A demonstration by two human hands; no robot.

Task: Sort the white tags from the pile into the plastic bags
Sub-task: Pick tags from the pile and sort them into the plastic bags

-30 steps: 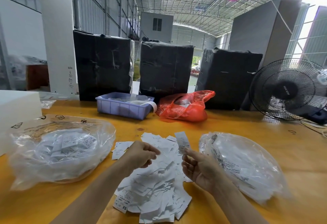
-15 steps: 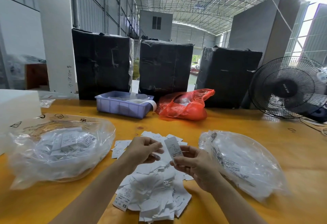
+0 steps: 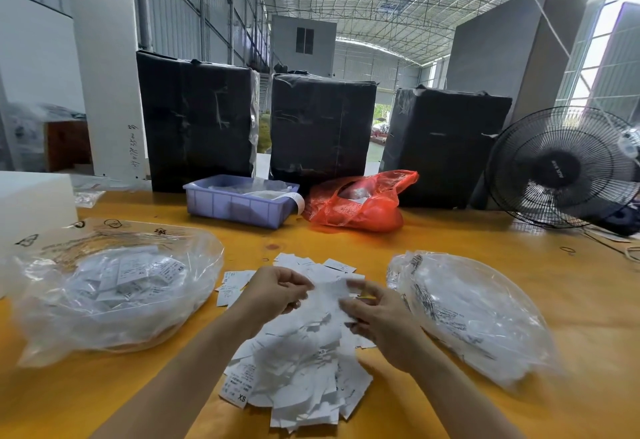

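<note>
Yellow table (image 3: 485, 237): basket (image 3: 239, 204), fan (image 3: 562, 168).

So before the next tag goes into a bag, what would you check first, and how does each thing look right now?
1. One tag alone between the hands: cannot tell, it is blurred.
2. Left hand has a grip on it: ok, fingers curled at its edge.
3. Right hand has a grip too: cannot tell.
4. Size print readable: not ok, blurred.
5. Left bag within reach with tags inside: ok.
6. Right bag mouth open: cannot tell.
</note>
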